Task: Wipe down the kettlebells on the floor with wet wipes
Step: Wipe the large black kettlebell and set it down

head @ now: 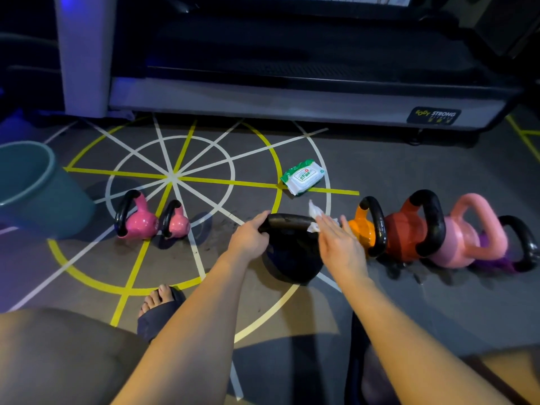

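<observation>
A: Wiping the black kettlebell (pixel 292 255), by the look of it; where does it sit?

B: On the floor (pixel 409 173), about midway along the row, on the near rim of the painted yellow circle; its handle (pixel 287 221) runs left to right across the view.

A: And the hands?

B: The left hand (pixel 248 236) is curled round the left end of the handle, steadying it; the right hand (pixel 340 244) lies with fingers straight, pressing a white wipe (pixel 315 219) onto the right end; a corner of the wipe sticks up beyond the fingers.

A: Which way should the stroke go?

B: Leftward along the bar, I would judge; the bare stretch lies between the two hands, and the right hand is the one with the wipe; whether the round body below has been done I cannot tell.

A: What is around it?

B: Just to the right, an orange kettlebell (pixel 365 233), a red kettlebell (pixel 404 239), a pink kettlebell (pixel 461 247) and a purple kettlebell (pixel 496 260), close-packed in a line; well apart to the left, a small pink kettlebell (pixel 140 222) beside a smaller pink kettlebell (pixel 176 225), near a teal bucket (pixel 35 191); the pack of wipes (pixel 302 176) lies beyond the handle, toward the treadmill (pixel 292 103).
</observation>
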A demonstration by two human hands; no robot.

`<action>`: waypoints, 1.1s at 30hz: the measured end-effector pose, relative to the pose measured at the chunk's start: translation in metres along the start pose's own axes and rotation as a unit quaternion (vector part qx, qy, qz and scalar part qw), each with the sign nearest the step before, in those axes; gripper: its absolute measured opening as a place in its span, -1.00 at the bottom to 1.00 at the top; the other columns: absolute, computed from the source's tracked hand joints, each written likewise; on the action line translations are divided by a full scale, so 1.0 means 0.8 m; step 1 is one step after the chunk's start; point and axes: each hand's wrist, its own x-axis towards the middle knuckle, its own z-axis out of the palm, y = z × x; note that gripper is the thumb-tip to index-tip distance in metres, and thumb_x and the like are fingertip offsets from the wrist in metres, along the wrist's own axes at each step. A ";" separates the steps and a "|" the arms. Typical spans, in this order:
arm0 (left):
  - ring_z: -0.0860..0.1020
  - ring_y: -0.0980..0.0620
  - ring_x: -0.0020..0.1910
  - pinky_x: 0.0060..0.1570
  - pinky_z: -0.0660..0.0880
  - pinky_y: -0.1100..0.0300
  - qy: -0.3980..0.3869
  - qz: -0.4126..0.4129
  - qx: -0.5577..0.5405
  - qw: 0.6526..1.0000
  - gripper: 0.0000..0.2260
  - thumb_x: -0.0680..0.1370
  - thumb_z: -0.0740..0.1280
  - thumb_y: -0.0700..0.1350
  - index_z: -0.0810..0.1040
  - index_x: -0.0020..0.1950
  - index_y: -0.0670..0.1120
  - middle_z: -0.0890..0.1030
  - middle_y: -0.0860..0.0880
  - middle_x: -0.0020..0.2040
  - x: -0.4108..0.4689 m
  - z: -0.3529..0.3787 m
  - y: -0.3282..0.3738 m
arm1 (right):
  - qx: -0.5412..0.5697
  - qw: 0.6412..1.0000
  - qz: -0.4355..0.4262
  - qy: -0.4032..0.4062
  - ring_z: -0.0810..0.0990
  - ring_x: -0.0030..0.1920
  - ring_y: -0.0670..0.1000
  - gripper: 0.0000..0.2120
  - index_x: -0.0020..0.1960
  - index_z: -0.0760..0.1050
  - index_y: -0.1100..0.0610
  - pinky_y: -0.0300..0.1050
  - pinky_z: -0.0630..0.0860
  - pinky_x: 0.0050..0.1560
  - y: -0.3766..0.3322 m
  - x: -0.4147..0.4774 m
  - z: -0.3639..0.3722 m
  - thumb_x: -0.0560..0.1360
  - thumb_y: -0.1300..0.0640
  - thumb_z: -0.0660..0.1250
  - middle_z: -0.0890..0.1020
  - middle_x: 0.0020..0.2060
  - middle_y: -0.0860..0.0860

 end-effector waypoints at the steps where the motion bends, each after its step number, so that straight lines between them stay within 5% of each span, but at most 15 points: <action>1: 0.46 -0.17 0.36 0.40 0.40 -0.05 -0.003 -0.002 -0.002 1.000 -0.44 0.63 0.18 -0.14 0.24 0.54 0.36 0.47 -0.06 0.43 0.000 -0.001 0.000 | 0.018 1.000 0.017 -0.016 0.29 0.52 0.19 -0.59 0.48 0.42 0.07 0.18 0.41 0.42 0.008 -0.004 -0.005 0.64 0.16 0.25 0.48 0.42 0.00; 9: 0.41 -0.18 0.41 0.42 0.38 -0.02 -0.004 -0.008 -0.020 1.000 -0.39 0.61 0.14 -0.20 0.22 0.55 0.37 0.42 -0.07 0.48 -0.002 0.001 -0.002 | 0.019 0.999 0.034 -0.008 0.33 0.50 0.20 -0.62 0.45 0.46 0.14 0.17 0.44 0.40 -0.028 0.005 0.000 0.64 0.20 0.24 0.49 0.42 0.06; 14: 0.42 -0.15 0.43 0.42 0.37 -0.01 0.000 -0.004 -0.040 0.999 -0.37 0.59 0.14 -0.24 0.27 0.53 0.37 0.44 -0.04 0.50 -0.002 0.000 -0.004 | -0.024 0.996 -0.078 -0.020 0.46 0.42 0.20 -0.64 0.36 0.53 0.20 0.23 0.42 0.40 -0.068 0.036 0.026 0.57 0.24 0.32 0.59 0.31 0.12; 22: 0.39 -0.09 0.47 0.40 0.33 0.10 -0.004 -0.013 -0.066 0.998 -0.38 0.59 0.15 -0.27 0.32 0.54 0.29 0.41 0.00 0.53 0.004 -0.005 -0.008 | -0.065 0.980 -0.187 -0.028 0.38 0.48 0.18 -0.48 0.46 0.41 0.24 0.22 0.28 0.49 -0.053 0.032 0.040 0.51 0.34 0.36 0.46 0.43 0.15; 33: 0.34 -0.18 0.49 0.49 0.29 -0.01 -0.020 -0.017 -0.095 0.995 -0.34 0.59 0.14 -0.28 0.27 0.52 0.37 0.36 -0.04 0.54 -0.003 -0.001 -0.007 | -0.048 0.995 -0.074 0.041 0.47 0.36 0.32 -0.52 0.35 0.52 0.26 0.37 0.46 0.27 -0.002 0.000 0.008 0.45 0.42 0.44 0.58 0.30 0.18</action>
